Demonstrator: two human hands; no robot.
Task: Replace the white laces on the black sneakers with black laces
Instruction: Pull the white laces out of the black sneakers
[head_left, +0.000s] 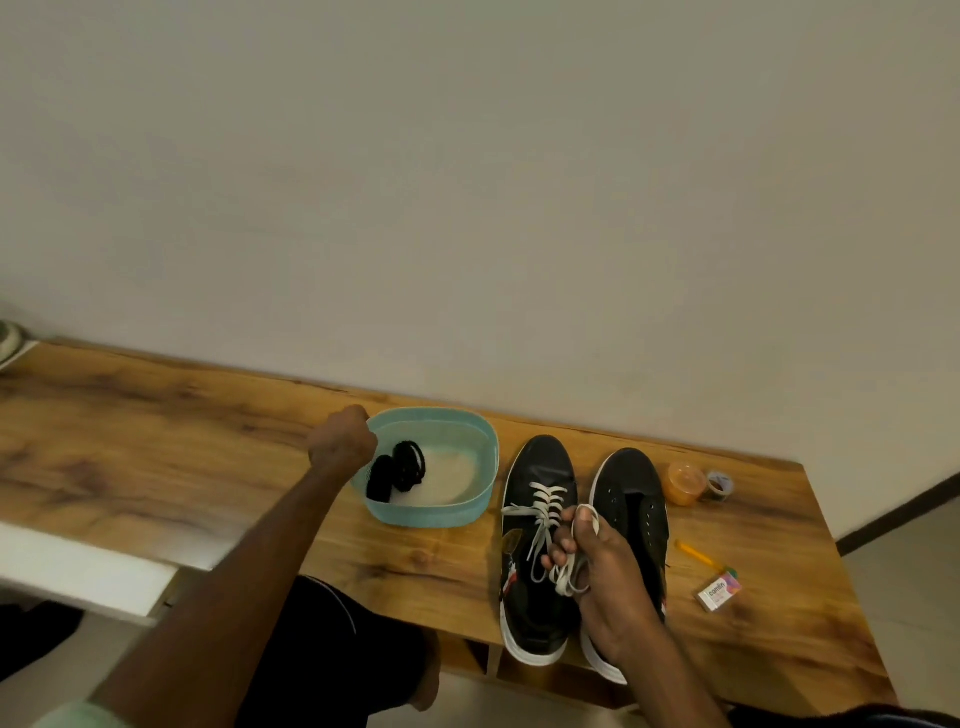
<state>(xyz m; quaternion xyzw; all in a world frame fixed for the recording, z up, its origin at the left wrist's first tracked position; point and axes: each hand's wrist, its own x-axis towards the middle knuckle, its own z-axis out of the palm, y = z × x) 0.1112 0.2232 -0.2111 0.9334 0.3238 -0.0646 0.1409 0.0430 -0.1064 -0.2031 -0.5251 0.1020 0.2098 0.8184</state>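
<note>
Lace (566, 577), limp and light, bunches in my gripping right hand (602, 566); left hand (343, 441) curls at basin (431, 514), perhaps holding; I'd pinch 1 tip.

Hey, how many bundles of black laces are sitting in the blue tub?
2, both in the left half of the blue tub: one black lace bundle near the front wall, the other just behind it. The left hand covers part of that side, so another could be hidden.
</note>
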